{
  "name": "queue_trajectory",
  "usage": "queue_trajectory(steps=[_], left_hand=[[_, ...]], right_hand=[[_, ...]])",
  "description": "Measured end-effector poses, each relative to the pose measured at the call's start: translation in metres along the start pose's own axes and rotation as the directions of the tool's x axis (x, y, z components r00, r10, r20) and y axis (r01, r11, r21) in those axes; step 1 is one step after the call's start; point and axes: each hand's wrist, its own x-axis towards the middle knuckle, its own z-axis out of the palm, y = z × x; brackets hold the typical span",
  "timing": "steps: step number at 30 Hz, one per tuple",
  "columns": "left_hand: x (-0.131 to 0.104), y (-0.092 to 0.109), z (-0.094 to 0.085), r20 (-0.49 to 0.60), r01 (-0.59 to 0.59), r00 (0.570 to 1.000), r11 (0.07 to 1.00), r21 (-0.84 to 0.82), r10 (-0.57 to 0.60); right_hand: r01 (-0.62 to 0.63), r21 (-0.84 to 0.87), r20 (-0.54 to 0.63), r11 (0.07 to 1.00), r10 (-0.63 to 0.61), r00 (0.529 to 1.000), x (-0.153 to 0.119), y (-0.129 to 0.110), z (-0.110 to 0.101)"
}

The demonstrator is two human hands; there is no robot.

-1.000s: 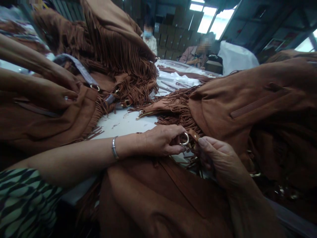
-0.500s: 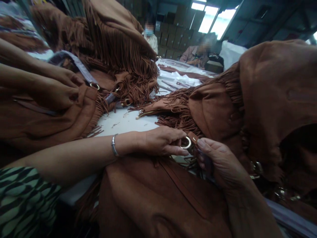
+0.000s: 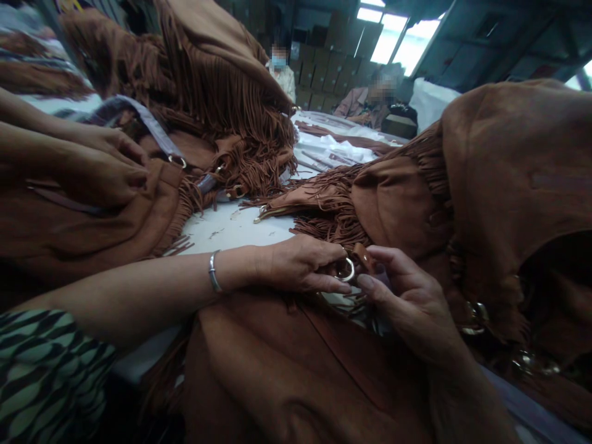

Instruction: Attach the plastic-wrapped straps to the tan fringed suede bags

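Observation:
Between the thumb and fingers of my left hand (image 3: 300, 265) is a gold metal ring (image 3: 352, 271), standing at the top edge of a brown suede bag (image 3: 268, 357) in front of me. My right hand (image 3: 411, 296) faces it from the right. Its fingers hold the end of a brown leather strap (image 3: 362, 255), whose lower part looks wrapped in clear plastic. The right thumb tip is close beside the ring; whether it touches is unclear. The strap end lies right by the ring, and some of it is hidden by the fingers.
Fringed brown bags are heaped at the upper left (image 3: 217, 68) and on the right (image 3: 504, 160). A co-worker's hands (image 3: 106, 160) work on another bag at left. White tabletop (image 3: 231, 228) shows between. Two people sit farther back, near stacked cartons (image 3: 324, 68).
My right hand has shifted its grip: the index finger now lies behind the strap end and the thumb has come down toward the ring. My left hand has stayed on the ring.

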Motion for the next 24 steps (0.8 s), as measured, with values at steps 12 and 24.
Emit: queue_trajectory(steps=[12,24], left_hand=[[0.001,0.003,0.004,-0.059,-0.049,0.997,0.991,0.124,0.056],[-0.002,-0.002,0.006,0.023,-0.135,0.991,0.988,0.078,0.133]], right_hand=[[-0.466,0.185,0.25,0.865,0.417,0.874,0.0,-0.019,-0.012],[-0.549,0.153,0.308,0.822,0.488,0.817,0.004,-0.014,-0.011]])
